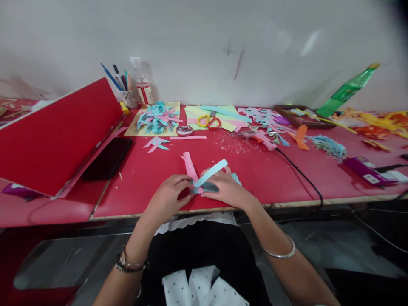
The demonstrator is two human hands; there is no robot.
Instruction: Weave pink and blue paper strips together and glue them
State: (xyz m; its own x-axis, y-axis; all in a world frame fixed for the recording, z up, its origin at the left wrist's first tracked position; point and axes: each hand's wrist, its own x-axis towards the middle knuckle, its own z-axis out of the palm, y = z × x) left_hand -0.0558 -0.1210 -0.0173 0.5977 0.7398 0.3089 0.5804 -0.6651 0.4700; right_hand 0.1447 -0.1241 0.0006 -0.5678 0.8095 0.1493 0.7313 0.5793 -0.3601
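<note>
Pink and light blue paper strips (212, 172) cross each other near the front edge of the red table, woven or folded together at their middle. My left hand (172, 193) pinches the left side of this crossing with thumb and fingers. From the other side, my right hand (228, 187) grips the blue strips, its fingers partly hidden behind a raised blue strip. A pink strip (189, 165) stands out away from me between the hands. Beyond them lies a finished-looking pink and blue woven paper star (156, 144), beside a loose pink strip (188, 137).
Scissors (209, 120) rest on paper sheets at the back. A pile of paper stars (158, 118) sits left of them. A pink glue gun (260, 138) trails its cord to the right. A phone (108, 158) lies beside a red board (63, 136); a green bottle (349, 91) leans at right.
</note>
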